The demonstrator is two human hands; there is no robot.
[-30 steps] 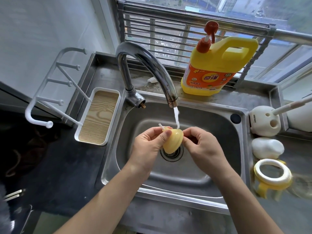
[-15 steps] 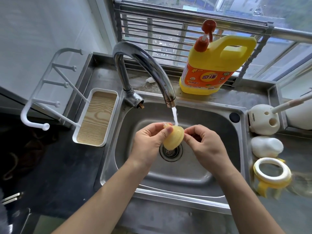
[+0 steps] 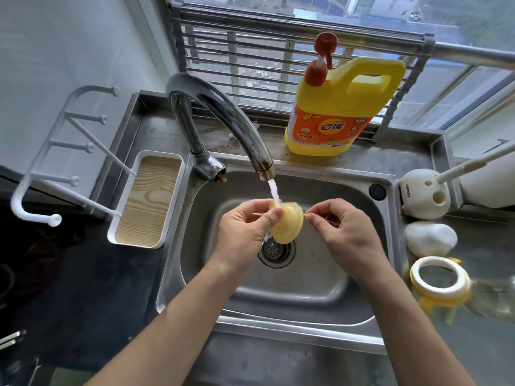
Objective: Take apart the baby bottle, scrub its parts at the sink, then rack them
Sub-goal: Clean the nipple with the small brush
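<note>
Water from the tap wets the yellow bottle part, pinched over the sink in the left hand. The right hand pinches at its edge, possibly gripping. Light and slick: best held by the rim.

Barred window, white wall, daylight

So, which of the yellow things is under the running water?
The small dome in the left hand, over the drain. The soap jug stands behind the sink; the ring lies on the counter at right.
</note>
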